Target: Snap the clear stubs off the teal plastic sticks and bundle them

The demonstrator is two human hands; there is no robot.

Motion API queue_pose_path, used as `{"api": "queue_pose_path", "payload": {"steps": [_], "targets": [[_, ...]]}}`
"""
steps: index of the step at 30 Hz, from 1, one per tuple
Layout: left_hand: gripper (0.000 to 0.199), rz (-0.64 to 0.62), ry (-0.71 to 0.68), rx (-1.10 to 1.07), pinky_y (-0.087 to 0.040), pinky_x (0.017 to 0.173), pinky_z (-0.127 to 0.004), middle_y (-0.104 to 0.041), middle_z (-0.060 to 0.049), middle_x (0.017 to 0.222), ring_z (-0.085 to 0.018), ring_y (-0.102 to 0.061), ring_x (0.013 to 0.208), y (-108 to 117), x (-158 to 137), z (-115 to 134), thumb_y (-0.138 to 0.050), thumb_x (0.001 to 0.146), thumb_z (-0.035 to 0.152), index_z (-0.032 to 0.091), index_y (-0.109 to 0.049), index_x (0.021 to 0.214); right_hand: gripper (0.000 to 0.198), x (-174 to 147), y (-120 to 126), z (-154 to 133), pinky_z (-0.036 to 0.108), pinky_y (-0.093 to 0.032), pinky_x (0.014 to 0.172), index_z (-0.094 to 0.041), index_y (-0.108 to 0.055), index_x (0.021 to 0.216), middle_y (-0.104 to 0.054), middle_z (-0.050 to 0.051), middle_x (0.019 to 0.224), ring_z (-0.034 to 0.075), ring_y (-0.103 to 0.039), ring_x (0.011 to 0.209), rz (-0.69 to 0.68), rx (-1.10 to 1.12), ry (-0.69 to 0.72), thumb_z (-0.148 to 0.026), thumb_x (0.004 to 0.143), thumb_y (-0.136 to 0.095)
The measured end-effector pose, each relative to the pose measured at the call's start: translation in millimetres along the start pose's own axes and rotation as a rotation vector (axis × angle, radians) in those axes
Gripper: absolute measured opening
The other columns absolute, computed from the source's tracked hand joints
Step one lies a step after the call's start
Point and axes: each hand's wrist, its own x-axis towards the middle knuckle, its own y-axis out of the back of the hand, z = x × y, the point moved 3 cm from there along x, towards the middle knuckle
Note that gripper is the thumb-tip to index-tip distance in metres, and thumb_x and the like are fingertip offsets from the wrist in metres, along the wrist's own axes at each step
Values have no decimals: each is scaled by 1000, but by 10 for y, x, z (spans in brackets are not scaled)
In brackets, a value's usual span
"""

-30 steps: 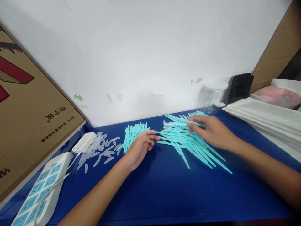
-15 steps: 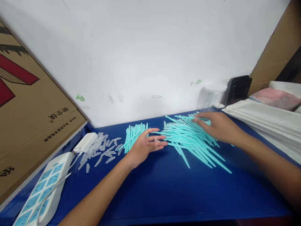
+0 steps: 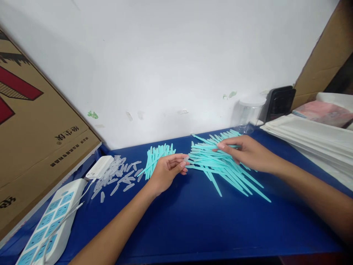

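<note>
Pinching a small translucent piece [image 3: 186,159] between thumb and fingers, the left hand [image 3: 168,170] is at the left edge of the loose stick pile [image 3: 226,171]. The right hand [image 3: 245,151] holds a turquoise stick [image 3: 206,147] between thumb and fingers over that pile. A second stick bundle [image 3: 157,156] lies beyond the left hand; scattered translucent pieces [image 3: 113,173] lie farther left on the blue table [image 3: 193,228].

Evenly lit white wall [image 3: 171,62], scattered green and pale patches [image 3: 93,115]; blue tabletop [image 3: 198,224] along it, faintly glossy.
</note>
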Motion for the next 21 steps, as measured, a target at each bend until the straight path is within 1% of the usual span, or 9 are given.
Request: {"api": "queue_pose_path", "payload": {"steps": [3,7,9,11,15,19,21], "targets": [[42,41,-34,56,-60,82,-36,-76,-10,99,-20,-72,85,18,9,-16,-79,84,42,15,-73,117,59,0,-16,4,28,-33,47,-17,-81,100,-50,-1,45,14,-43,42,-43,-9,5,-67,95,-50],[26,103,-106,240,-58,88,-36,-78,-9,105,-23,-73,95,37,-6,30,-75,87,39,20,-78,104,53,4,-31,65,26,-28,46,-20,-82,97,-50,-2,51,12,-38,45,-69,-19,28,-64,94,-54],[21,129,-134,335,-56,89,-35,-78,-7,107,-23,-72,98,43,-16,67,-73,89,38,22,-79,101,50,6,-42,96,26,-26,46,-21,-83,95,-46,-3,51,11,-34,46,-77,-30,32,-63,94,-55],[19,143,-142,374,-56,87,-34,-79,-6,107,-23,-72,98,43,-19,95,-72,90,36,23,-80,101,48,8,-51,116,27,-24,46,-22,-84,93,-46,-3,50,11,-31,46,-80,-44,34,-61,93,-57],[17,134,-149,386,-55,83,-32,-79,-5,104,-22,-72,96,24,-14,125,-71,90,33,23,-80,101,45,9,-60,116,28,-26,47,-22,-83,91,-58,0,56,12,-37,46,-81,-43,49,-60,91,-60],[17,133,-150,380,-55,81,-32,-80,-5,100,-22,-72,92,16,-20,120,-73,89,34,23,-81,100,45,4,-87,94,29,-31,48,-21,-82,85,-61,1,56,15,-46,48,-84,-11,62,-62,88,-63],[18,132,-145,352,-56,81,-32,-80,-5,98,-22,-73,90,8,-32,99,-76,87,36,23,-82,98,43,-7,-133,66,29,-33,49,-21,-81,85,-64,2,61,15,-49,52,-104,11,78,-60,89,-62]]}}
